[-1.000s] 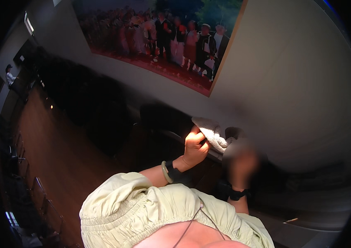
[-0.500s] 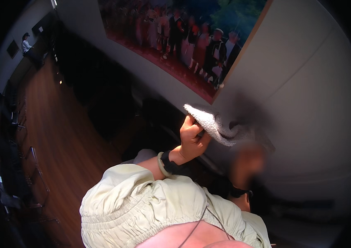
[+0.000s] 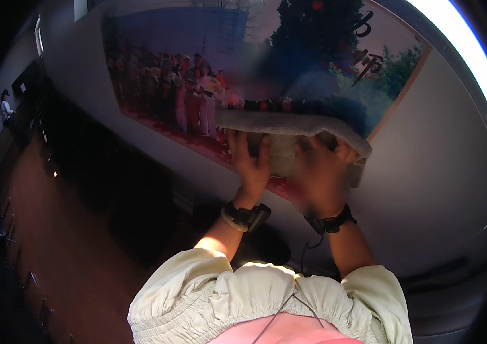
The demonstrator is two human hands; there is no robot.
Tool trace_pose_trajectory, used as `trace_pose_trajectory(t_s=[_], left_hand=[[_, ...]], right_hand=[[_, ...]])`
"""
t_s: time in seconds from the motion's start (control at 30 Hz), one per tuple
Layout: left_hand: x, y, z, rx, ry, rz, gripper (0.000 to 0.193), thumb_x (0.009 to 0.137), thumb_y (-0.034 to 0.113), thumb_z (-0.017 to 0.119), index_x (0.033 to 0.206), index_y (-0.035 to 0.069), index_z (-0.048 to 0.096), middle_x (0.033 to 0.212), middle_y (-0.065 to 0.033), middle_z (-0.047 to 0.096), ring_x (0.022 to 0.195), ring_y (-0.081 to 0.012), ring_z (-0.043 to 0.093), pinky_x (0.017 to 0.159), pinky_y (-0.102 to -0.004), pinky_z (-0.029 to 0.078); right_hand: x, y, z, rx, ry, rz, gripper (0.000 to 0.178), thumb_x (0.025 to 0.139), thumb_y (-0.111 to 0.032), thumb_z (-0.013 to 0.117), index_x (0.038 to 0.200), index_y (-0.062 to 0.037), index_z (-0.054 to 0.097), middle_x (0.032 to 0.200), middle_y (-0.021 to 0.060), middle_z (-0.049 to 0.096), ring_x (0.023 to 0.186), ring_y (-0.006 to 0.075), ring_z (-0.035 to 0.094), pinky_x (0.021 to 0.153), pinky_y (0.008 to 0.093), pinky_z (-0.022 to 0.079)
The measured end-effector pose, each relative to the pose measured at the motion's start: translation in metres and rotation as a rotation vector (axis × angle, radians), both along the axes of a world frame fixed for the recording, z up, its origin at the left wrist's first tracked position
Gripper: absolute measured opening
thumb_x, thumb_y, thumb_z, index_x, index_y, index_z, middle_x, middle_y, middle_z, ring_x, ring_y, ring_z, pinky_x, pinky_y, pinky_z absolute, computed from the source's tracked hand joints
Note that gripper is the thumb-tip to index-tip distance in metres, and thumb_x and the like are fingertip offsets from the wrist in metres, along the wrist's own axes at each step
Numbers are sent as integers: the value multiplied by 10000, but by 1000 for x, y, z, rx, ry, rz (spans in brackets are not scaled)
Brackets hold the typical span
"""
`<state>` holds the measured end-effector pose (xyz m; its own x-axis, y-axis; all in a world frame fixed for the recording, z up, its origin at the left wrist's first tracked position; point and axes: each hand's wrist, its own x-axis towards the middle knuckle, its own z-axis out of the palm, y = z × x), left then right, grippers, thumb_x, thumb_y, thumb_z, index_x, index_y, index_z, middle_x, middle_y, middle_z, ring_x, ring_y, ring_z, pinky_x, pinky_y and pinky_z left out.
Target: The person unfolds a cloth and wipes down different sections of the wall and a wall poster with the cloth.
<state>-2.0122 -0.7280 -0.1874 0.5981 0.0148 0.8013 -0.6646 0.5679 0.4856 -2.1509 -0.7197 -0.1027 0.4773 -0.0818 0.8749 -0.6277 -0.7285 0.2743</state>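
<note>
A grey terry cloth [image 3: 289,123] is stretched sideways between my two hands, in front of the lower part of a large framed picture [image 3: 169,97]. My left hand [image 3: 249,163] grips the cloth near its left end, fingers going up behind the top fold and thumb apart. Farther right, my right hand [image 3: 321,175] has its fingers tucked under the fold by the cloth's right end. Blur covers much of that hand. Part of the cloth hangs down between the hands. Dark bands circle both wrists, and a pale bangle sits on the left one.
The picture hangs on a pale wall [image 3: 433,155], with a bright window [image 3: 461,34] at upper right. Dark shapes too dim to name line the wall's foot. A wooden floor [image 3: 71,246] runs along the left, chairs at its edge. A person [image 3: 7,109] stands far left.
Both hands have risen with the cloth from below the picture to its lower part. The cloth went from bunched to spread out wide. More of the picture and the window now show.
</note>
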Motion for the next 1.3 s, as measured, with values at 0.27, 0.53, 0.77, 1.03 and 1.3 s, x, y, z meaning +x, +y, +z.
trace_pose_trajectory(t_s=[0.27,0.53,0.77,1.03,1.3], left_hand=[[49,-33,83,191,-334,257,698,936,397,486,1433,-46,275,1508,-310,128,1394,-518,52,1077,-647,66],[38,-59,205,10,-699,411,788,851,555,551,1419,42,362,1476,-265,256,1365,-517,147,1068,-658,110],[-52,-62,229,30,-808,559,795,835,590,558,1382,36,398,1365,-240,401,1271,-447,330,1026,-617,237],[-161,-62,197,202,-833,168,835,744,636,600,1381,120,441,1353,-181,443,1237,-413,390,1027,-635,230],[-168,-71,164,-35,-1025,243,795,719,631,616,1355,170,496,1489,-169,305,1379,-474,189,1086,-654,106]], right_hand=[[33,-22,56,49,-82,-204,556,759,-282,700,1292,-203,563,1513,108,271,1359,361,249,1035,567,180],[-10,-39,132,-283,-128,-308,609,812,-390,656,1374,-234,480,1516,146,265,1401,404,194,1038,654,161],[-102,-70,139,-366,-215,-373,625,889,-523,528,1422,-220,410,1518,176,247,1400,427,181,1027,673,177],[-198,-82,88,-353,-327,-447,649,921,-540,463,1450,-178,363,1524,208,219,1397,447,178,1041,659,169],[-204,-78,32,-258,-370,-435,652,961,-483,429,1432,-39,352,1501,273,219,1382,489,171,1046,653,152]])
